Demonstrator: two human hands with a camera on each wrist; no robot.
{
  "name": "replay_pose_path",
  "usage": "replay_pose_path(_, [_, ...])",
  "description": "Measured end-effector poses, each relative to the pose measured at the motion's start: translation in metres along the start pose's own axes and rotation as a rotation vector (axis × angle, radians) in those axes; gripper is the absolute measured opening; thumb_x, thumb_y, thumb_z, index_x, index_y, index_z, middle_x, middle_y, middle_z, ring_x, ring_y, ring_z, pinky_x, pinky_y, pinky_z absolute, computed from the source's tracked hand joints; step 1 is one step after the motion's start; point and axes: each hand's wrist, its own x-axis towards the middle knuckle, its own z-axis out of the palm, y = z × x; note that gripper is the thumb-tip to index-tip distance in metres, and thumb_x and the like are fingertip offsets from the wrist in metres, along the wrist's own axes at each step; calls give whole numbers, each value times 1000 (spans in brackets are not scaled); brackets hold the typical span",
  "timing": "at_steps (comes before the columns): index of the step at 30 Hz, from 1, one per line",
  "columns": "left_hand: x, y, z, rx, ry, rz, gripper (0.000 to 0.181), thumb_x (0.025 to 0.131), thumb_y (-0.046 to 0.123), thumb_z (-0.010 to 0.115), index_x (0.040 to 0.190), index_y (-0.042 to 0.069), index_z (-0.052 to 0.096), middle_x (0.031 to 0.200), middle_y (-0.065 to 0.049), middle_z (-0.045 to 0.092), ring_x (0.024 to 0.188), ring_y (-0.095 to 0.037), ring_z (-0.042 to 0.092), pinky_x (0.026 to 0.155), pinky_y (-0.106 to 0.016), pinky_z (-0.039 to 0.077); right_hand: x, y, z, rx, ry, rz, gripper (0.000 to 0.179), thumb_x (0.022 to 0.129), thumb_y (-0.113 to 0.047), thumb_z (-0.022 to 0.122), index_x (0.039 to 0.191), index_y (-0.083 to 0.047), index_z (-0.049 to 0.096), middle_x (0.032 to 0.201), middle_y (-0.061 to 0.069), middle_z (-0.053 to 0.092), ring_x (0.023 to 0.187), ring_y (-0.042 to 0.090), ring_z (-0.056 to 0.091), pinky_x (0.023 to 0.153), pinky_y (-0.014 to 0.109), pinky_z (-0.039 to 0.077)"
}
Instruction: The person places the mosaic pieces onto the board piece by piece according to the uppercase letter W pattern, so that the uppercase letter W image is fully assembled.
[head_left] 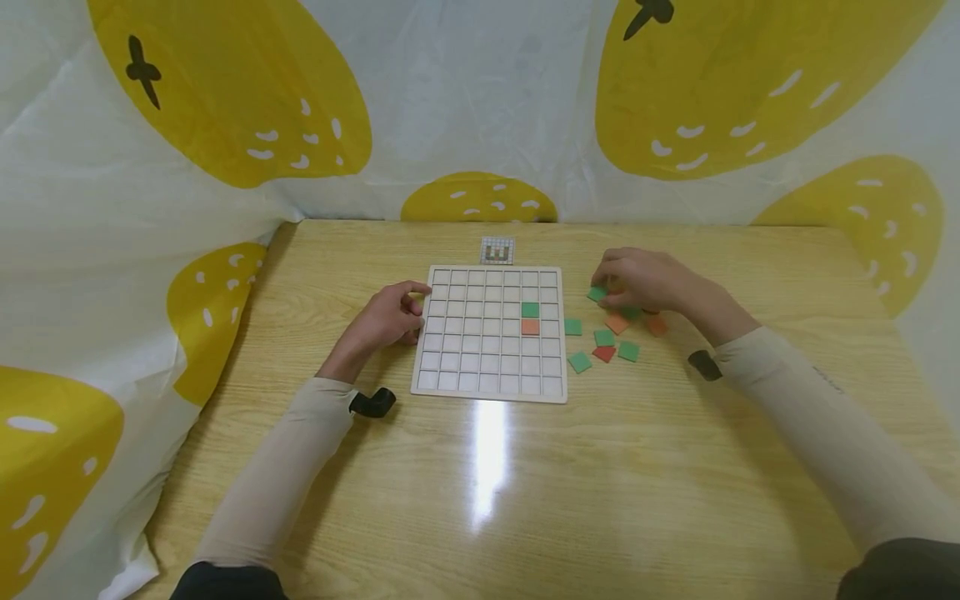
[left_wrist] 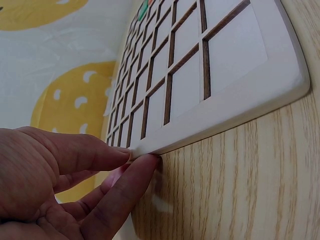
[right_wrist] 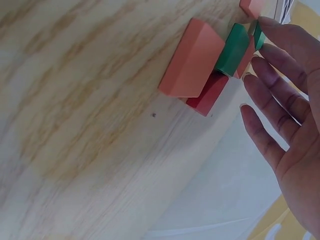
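Observation:
A white grid board (head_left: 489,394) lies flat on the table, with a green tile (head_left: 530,309) and an orange tile (head_left: 530,327) in neighbouring cells near its right side. At the board's left edge is my left hand (head_left: 390,315); in the left wrist view its thumb and finger (left_wrist: 120,192) pinch the rim. My right hand (head_left: 640,277) is over the loose tiles right of the board. Between its thumb and index finger it pinches a small green tile (right_wrist: 258,37); the other fingers are spread.
Several loose green, orange and red tiles, including a green tile (head_left: 580,362) and a red tile (head_left: 603,354), lie right of the board. A small pattern card (head_left: 497,250) sits behind the board. A printed curtain (head_left: 480,108) hangs along the table's back and left.

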Motion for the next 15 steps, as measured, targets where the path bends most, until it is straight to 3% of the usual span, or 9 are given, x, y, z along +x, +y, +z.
replay_pose_path(15, [0,0,0,12,2,-5,55,96,-7,59,147,8,49,105,-16,51,84,-24,57,69,-33,60,2,-3,-4,17,-32,40,23,86,-26,82,104,-14,74,103,1,64,97,22,62,80,47,56])
